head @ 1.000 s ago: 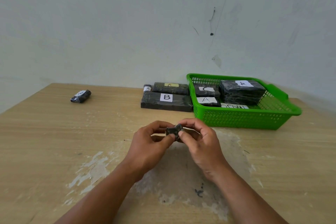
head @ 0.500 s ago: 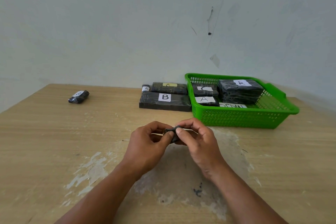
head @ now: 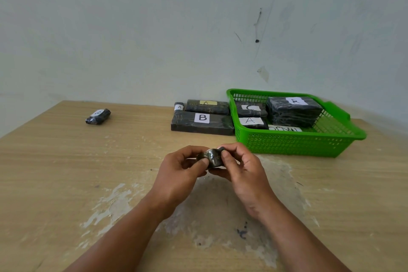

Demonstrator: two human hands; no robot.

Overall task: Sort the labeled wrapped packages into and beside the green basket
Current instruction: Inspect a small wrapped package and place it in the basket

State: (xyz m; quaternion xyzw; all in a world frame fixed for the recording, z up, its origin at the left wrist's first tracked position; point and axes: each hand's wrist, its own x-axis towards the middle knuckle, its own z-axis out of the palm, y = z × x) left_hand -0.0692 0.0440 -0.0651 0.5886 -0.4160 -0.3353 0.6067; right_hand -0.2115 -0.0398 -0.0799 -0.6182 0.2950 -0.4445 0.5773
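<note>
Most packages are already sorted: four lie in the basket (head: pixel 295 146) at centre right and three sit just left of it. Both the left hand (head: pixel 178 174) and right hand (head: pixel 242 170) pinch a small package (head: pixel 212 157) at frame centre, its label hidden. One more package (head: pixel 98 116) waits at upper left.
</note>
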